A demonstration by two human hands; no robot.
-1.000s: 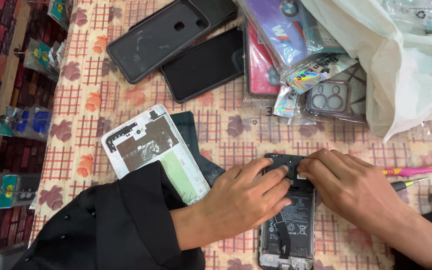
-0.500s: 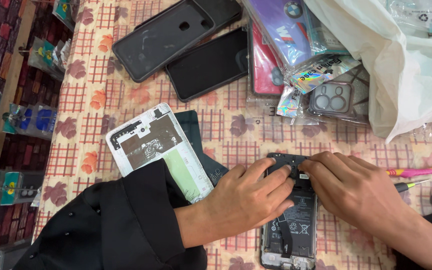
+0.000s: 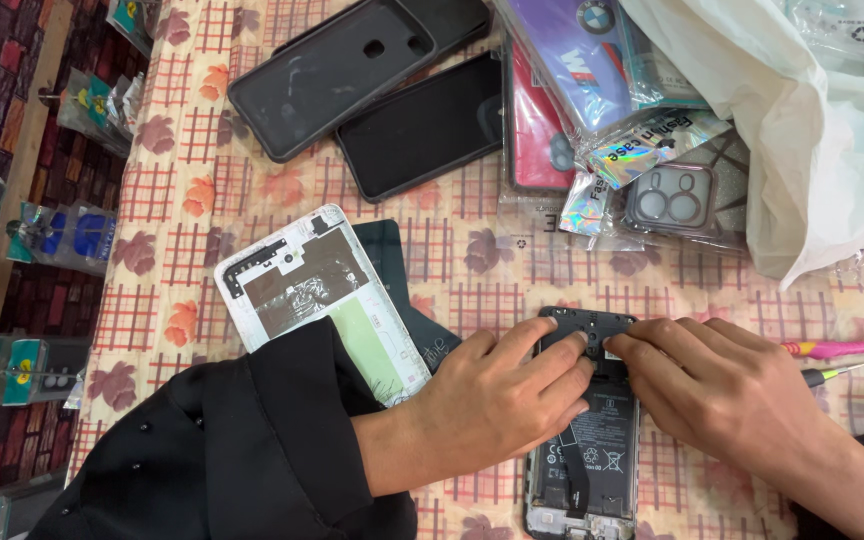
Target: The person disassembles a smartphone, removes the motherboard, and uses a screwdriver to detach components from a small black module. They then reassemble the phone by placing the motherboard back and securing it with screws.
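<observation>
Checked tablecloth [image 3: 252, 180] is carrying an opened phone [image 3: 587, 440] lying near the middle, back cover off. Left hand [image 3: 492, 400] and right hand [image 3: 722, 385] are both curling over its far end, fingertips pinching its upper edge.

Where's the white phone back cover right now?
In the head view, the white back cover lies left of centre on the tablecloth, beside the left hand.

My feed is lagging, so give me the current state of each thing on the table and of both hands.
Opened phone: back off, insides exposed, lying flat.
Left hand: fingers pressing the phone's top.
Right hand: fingers pressing the phone's top.
White back cover: detached, inner side up.
Black phone case: empty, lying flat.
White plastic bag: open, crumpled.
</observation>
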